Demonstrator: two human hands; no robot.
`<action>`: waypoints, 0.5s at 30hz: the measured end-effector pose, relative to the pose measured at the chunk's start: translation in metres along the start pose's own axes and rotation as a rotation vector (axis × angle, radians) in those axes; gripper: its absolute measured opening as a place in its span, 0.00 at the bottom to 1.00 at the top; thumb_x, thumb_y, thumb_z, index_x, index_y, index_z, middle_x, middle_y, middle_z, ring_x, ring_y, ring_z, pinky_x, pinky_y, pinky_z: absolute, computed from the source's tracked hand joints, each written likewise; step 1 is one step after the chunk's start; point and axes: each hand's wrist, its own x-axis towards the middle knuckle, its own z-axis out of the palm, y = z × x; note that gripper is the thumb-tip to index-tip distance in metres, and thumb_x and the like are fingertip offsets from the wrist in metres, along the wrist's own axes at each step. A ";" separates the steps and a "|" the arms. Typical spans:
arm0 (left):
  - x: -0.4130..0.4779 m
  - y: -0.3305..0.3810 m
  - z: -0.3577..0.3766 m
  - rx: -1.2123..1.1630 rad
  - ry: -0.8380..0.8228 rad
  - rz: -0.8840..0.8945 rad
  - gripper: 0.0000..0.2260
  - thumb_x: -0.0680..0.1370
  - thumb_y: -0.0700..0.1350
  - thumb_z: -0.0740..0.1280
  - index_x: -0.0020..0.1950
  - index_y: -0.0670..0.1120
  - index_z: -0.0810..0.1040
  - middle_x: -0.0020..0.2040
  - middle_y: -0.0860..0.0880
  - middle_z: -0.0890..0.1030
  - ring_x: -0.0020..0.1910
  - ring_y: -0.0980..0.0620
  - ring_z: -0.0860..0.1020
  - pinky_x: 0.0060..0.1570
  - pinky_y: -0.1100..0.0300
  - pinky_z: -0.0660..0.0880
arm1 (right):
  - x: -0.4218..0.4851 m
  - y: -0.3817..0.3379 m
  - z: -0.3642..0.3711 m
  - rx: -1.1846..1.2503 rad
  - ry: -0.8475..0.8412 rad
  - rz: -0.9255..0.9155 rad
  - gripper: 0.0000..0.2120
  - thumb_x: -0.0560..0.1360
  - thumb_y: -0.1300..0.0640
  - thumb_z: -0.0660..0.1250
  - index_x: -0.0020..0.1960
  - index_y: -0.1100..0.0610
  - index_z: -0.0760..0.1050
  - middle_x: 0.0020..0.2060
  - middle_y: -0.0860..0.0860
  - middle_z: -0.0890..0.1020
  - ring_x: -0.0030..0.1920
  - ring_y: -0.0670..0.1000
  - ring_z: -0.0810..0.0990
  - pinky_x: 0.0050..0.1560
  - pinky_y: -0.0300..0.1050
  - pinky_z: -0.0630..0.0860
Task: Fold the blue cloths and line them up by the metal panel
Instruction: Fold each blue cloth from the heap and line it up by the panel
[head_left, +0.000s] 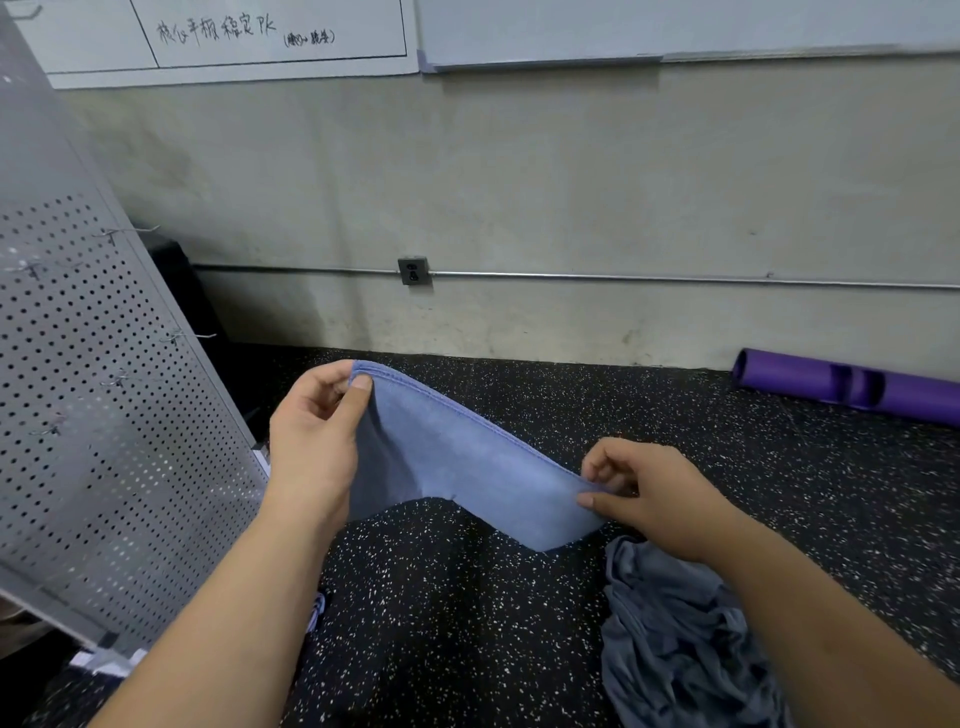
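A blue cloth (457, 462) hangs in the air between my hands, doubled over with its stitched edge on top. My left hand (317, 421) pinches the upper left corner between thumb and fingers. My right hand (649, 493) pinches the lower right corner, nearer the floor. A crumpled pile of greyish-blue cloths (680, 639) lies on the floor under my right forearm. The perforated metal panel (104, 415) leans at the left, just beside my left arm.
The floor (467, 597) is black rubber with white specks. A purple rolled mat (852, 387) lies at the far right by the wall. A wall socket (414, 271) and a thin pipe run along the wall. Small hooks stick out of the panel.
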 end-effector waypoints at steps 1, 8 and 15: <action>0.000 0.001 0.000 -0.004 -0.001 0.000 0.05 0.83 0.40 0.72 0.59 0.46 0.84 0.49 0.50 0.85 0.50 0.54 0.80 0.57 0.59 0.76 | 0.000 0.000 0.000 -0.001 -0.006 0.006 0.12 0.75 0.53 0.81 0.46 0.40 0.79 0.42 0.41 0.85 0.44 0.44 0.85 0.46 0.39 0.81; 0.000 0.001 0.000 -0.017 -0.010 0.008 0.06 0.83 0.40 0.71 0.57 0.49 0.84 0.43 0.58 0.84 0.44 0.60 0.80 0.52 0.66 0.76 | 0.002 -0.002 0.005 -0.006 -0.025 0.054 0.11 0.72 0.56 0.83 0.44 0.43 0.83 0.40 0.40 0.88 0.43 0.41 0.87 0.49 0.41 0.84; 0.000 -0.001 0.001 -0.001 -0.037 -0.019 0.06 0.83 0.41 0.72 0.57 0.50 0.85 0.47 0.53 0.85 0.47 0.57 0.80 0.54 0.63 0.77 | 0.004 0.005 0.004 -0.049 0.072 0.130 0.08 0.74 0.52 0.81 0.48 0.40 0.86 0.38 0.33 0.85 0.41 0.36 0.83 0.42 0.30 0.78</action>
